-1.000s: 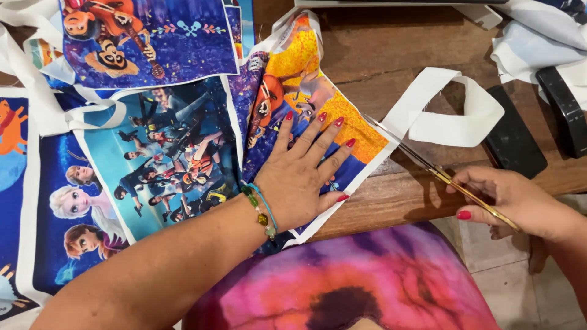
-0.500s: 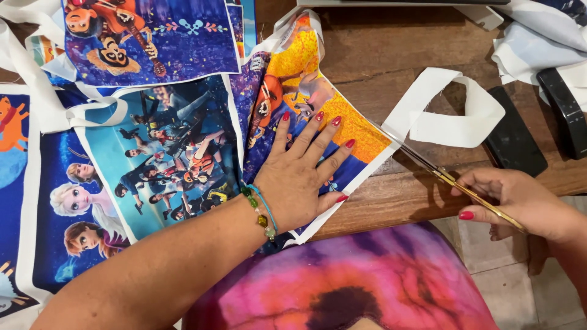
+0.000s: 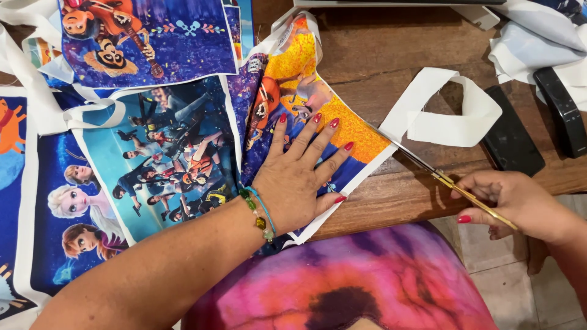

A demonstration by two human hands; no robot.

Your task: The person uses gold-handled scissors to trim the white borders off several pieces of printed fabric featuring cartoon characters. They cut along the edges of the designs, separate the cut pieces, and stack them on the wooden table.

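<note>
Nearest, a pink and purple tie-dye garment (image 3: 342,287) across the bottom. Just beyond, left hand (image 3: 299,174) spread flat with fingers fanned, pressing down the printed cloth bag (image 3: 306,116) with orange, yellow and purple cartoon artwork at the front edge of the wooden table (image 3: 391,195); gripping nothing. Beaded bracelet (image 3: 260,211) on that wrist. To the right, right hand (image 3: 513,205) closed around the handles of gold-coloured scissors (image 3: 428,171), off the table edge, blades pointing up-left with tips meeting the bag's right edge near its white border. Bare wood between bag and scissors hand. Further out, the bag's white strap loop (image 3: 440,110) lying flat, beside two black rectangular objects (image 3: 510,137). Left side crowded with overlapping printed panels: a light blue one (image 3: 159,153), a darker blue one (image 3: 67,201). Farthest, a purple-blue printed panel (image 3: 153,40) top left, white cloth (image 3: 538,43) bunched top right.
</note>
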